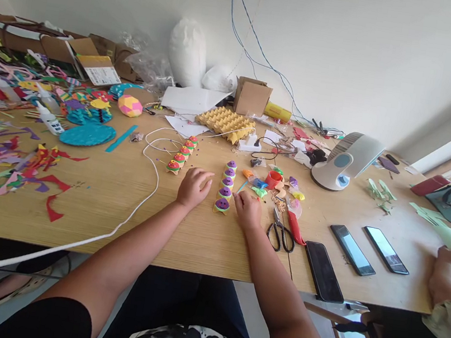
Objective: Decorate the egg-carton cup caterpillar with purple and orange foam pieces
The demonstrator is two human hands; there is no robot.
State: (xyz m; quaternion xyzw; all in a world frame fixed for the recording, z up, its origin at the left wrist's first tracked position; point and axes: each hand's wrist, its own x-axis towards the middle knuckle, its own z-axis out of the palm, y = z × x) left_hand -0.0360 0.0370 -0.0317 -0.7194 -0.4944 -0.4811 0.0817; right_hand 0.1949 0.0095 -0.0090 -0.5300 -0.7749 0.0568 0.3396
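Note:
A strip of egg carton cups [227,182] with purple and green tops and small dark dots stands between my hands. To its left is my left hand [195,189], its index finger stretched out and no object visible in it. My right hand [248,211] is at the strip's right edge, near its front end. Its fingers are bent together; whether they hold a small piece or touch the strip is hidden. A second egg carton strip [182,155], with red and green tops, lies beyond my left hand.
Scissors [281,232], a red-handled cutter [295,227] and a phone [324,271] lie right of my right arm. Clay pieces surround a red tub [273,179]. A white cable [142,202] crosses the left side. Another person's hand [447,273] is at the right.

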